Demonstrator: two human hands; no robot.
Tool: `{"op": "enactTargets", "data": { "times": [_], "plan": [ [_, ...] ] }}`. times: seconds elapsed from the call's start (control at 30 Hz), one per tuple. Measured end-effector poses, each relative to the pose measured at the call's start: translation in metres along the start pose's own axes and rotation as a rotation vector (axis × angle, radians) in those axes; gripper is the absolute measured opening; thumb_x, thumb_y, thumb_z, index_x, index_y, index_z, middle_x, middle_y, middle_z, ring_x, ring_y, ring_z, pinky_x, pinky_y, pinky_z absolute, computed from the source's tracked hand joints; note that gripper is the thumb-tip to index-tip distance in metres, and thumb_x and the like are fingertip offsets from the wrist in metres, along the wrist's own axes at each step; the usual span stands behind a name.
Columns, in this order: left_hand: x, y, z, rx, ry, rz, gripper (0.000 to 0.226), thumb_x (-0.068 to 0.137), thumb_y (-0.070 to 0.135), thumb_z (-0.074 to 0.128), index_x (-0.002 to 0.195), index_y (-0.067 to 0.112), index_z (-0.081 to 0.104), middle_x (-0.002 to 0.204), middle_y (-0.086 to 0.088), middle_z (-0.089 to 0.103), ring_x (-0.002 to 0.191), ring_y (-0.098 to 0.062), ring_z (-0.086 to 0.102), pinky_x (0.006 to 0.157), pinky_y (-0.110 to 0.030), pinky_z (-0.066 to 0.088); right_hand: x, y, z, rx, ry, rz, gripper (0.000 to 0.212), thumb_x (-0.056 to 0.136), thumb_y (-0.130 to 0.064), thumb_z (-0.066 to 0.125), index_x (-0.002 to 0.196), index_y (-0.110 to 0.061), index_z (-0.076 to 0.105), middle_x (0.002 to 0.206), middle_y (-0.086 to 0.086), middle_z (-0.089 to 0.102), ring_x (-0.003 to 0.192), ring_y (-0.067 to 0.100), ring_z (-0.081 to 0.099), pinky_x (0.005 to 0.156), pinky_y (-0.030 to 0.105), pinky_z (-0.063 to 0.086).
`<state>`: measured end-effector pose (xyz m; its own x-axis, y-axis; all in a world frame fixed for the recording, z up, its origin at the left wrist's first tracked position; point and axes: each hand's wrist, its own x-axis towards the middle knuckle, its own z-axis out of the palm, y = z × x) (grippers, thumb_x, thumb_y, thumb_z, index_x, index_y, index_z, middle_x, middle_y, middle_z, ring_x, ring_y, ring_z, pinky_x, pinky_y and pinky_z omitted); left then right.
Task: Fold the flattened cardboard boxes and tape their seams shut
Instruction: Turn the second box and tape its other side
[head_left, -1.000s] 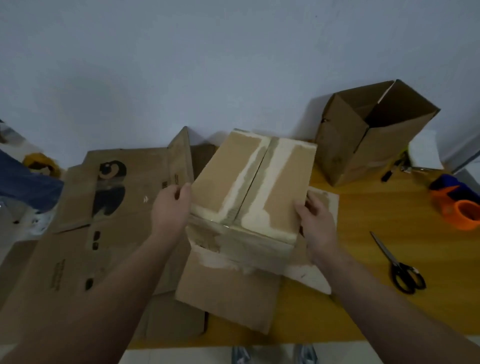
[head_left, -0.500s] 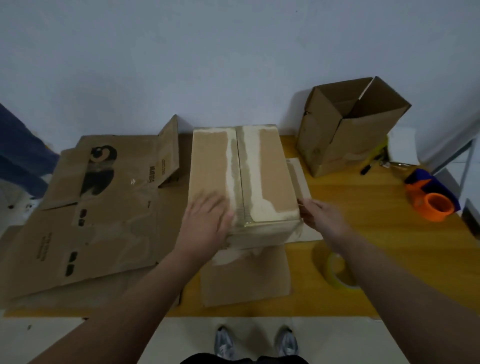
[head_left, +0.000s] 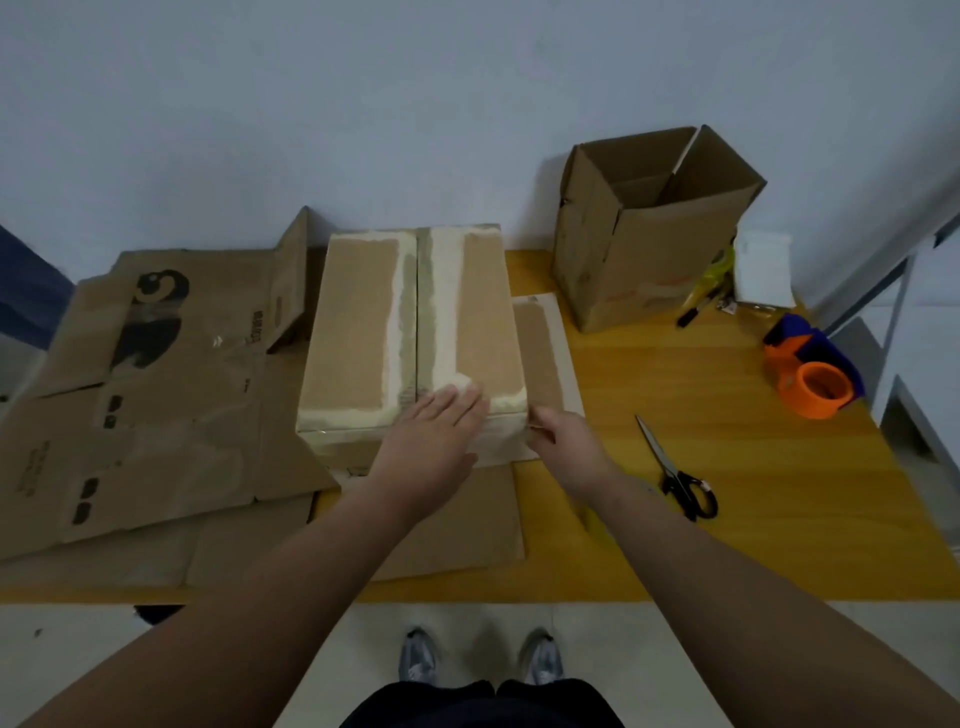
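pressing flat on the top of the closed box (head_left: 363, 338), the fingers (head_left: 457, 404) of the left hand (head_left: 428, 447) are held straight and close together, pointed toward 1 o'clock. their tips are laid on the pale strip beside the centre seam (head_left: 417, 312), close to the box's 6 o'clock edge. the palm is spread over that edge, and the bare forearm is stretched back toward 7 o'clock.

the fingers of the right hand (head_left: 563, 441) are curled in tight at the box's 5 o'clock corner, with the thumb set against the corner edge. whether anything is pinched between them cannot be told. the wrist is kept low over the table (head_left: 753, 493), and the forearm is drawn back toward 5 o'clock.

the closed box is set at the middle of the table, top face up. its long axis is run from 6 to 12 o'clock, with the seam lined along it and the far end turned to the wall. a loose flap (head_left: 540, 353) is laid flat against its 3 o'clock side.

flattened cardboard (head_left: 156, 389) is spread at 9 o'clock, partly under the box. an open box (head_left: 649, 260) is stood upright at 1 o'clock. scissors (head_left: 675, 467) are laid at 4 o'clock, and an orange tape dispenser (head_left: 815, 379) is seen at 3 o'clock.
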<state>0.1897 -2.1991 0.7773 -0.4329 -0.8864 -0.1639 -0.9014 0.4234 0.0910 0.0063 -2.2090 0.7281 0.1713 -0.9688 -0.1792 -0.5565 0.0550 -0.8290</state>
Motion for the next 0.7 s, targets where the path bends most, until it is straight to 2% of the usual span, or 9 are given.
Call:
{"op": "enactTargets", "data": {
  "times": [0.1, 0.17, 0.27, 0.33, 0.4, 0.47, 0.57, 0.63, 0.7],
  "plan": [
    [0.0, 0.003, 0.001, -0.027, 0.047, -0.029, 0.06, 0.101, 0.025, 0.037, 0.153, 0.023, 0.006, 0.16, 0.005, 0.003, 0.147, -0.015, 0.004, 0.118, -0.029, 0.002, 0.009, -0.007, -0.008, -0.131, -0.05, -0.015, 0.055, 0.094, -0.01, 0.055, 0.145, -0.023, 0.04, 0.124, 0.002, 0.065, 0.111, 0.02, 0.062, 0.087, 0.025, 0.049],
    [0.001, 0.006, 0.004, -0.051, 0.076, -0.062, 0.06, 0.101, 0.023, 0.038, 0.153, 0.024, 0.008, 0.16, 0.006, 0.005, 0.147, -0.014, 0.005, 0.118, -0.03, 0.005, 0.011, -0.009, -0.006, -0.143, -0.059, -0.01, 0.077, 0.095, -0.014, 0.057, 0.154, -0.035, 0.012, 0.122, 0.001, 0.065, 0.106, 0.02, 0.064, 0.088, 0.032, 0.052],
    [-0.001, 0.008, 0.009, -0.035, 0.095, -0.063, 0.062, 0.101, 0.023, 0.04, 0.153, 0.025, 0.006, 0.16, 0.007, 0.003, 0.147, -0.014, 0.004, 0.117, -0.029, 0.004, 0.015, -0.001, -0.001, -0.26, -0.102, -0.107, 0.096, 0.096, -0.017, 0.057, 0.14, -0.06, -0.017, 0.12, 0.01, 0.066, 0.098, 0.025, 0.066, 0.085, 0.042, 0.054],
    [-0.002, 0.007, 0.01, -0.026, 0.113, -0.064, 0.062, 0.101, 0.023, 0.04, 0.153, 0.025, 0.006, 0.16, 0.007, 0.003, 0.147, -0.013, 0.004, 0.116, -0.027, 0.002, 0.019, 0.001, -0.004, -0.279, -0.137, -0.16, 0.093, 0.097, -0.019, 0.056, 0.134, -0.068, -0.014, 0.132, 0.012, 0.059, 0.11, 0.027, 0.061, 0.094, 0.041, 0.05],
    [-0.002, 0.007, 0.01, -0.029, 0.127, -0.067, 0.063, 0.1, 0.022, 0.041, 0.153, 0.025, 0.007, 0.16, 0.006, 0.004, 0.147, -0.013, 0.005, 0.114, -0.026, 0.0, 0.022, 0.0, -0.014, -0.294, -0.159, -0.213, 0.077, 0.099, -0.023, 0.052, 0.141, -0.062, 0.001, 0.138, 0.012, 0.054, 0.119, 0.029, 0.056, 0.099, 0.04, 0.047],
    [0.0, 0.008, 0.01, -0.03, 0.134, -0.076, 0.063, 0.1, 0.022, 0.041, 0.153, 0.025, 0.006, 0.16, 0.007, 0.004, 0.147, -0.013, 0.005, 0.116, -0.027, 0.003, 0.019, -0.006, -0.024, -0.417, -0.19, -0.278, 0.063, 0.102, -0.022, 0.044, 0.149, -0.047, 0.01, 0.132, 0.017, 0.057, 0.114, 0.034, 0.057, 0.095, 0.04, 0.048],
    [0.001, 0.01, 0.012, -0.036, 0.14, -0.088, 0.064, 0.099, 0.022, 0.043, 0.153, 0.024, 0.008, 0.16, 0.006, 0.006, 0.147, -0.014, 0.007, 0.116, -0.027, 0.005, 0.017, -0.007, -0.025, -0.631, -0.187, -0.323, 0.061, 0.102, -0.016, 0.038, 0.152, -0.035, 0.007, 0.122, 0.019, 0.061, 0.104, 0.035, 0.059, 0.081, 0.035, 0.046],
    [0.001, 0.008, 0.014, -0.031, 0.144, -0.083, 0.063, 0.1, 0.023, 0.043, 0.152, 0.024, 0.008, 0.16, 0.006, 0.006, 0.147, -0.014, 0.006, 0.115, -0.025, 0.0, 0.015, -0.006, -0.021, -0.768, -0.09, -0.37, 0.065, 0.099, -0.015, 0.046, 0.153, -0.036, 0.015, 0.115, 0.014, 0.061, 0.097, 0.032, 0.059, 0.073, 0.036, 0.048],
    [0.001, 0.005, 0.016, -0.002, 0.135, -0.076, 0.065, 0.1, 0.026, 0.042, 0.152, 0.024, 0.005, 0.16, 0.006, 0.003, 0.147, -0.013, 0.003, 0.114, -0.025, -0.004, 0.014, -0.005, -0.019, -0.908, 0.054, -0.45, 0.064, 0.089, -0.019, 0.064, 0.147, -0.029, 0.038, 0.104, 0.013, 0.059, 0.088, 0.029, 0.056, 0.066, 0.035, 0.05]
  ]
}}
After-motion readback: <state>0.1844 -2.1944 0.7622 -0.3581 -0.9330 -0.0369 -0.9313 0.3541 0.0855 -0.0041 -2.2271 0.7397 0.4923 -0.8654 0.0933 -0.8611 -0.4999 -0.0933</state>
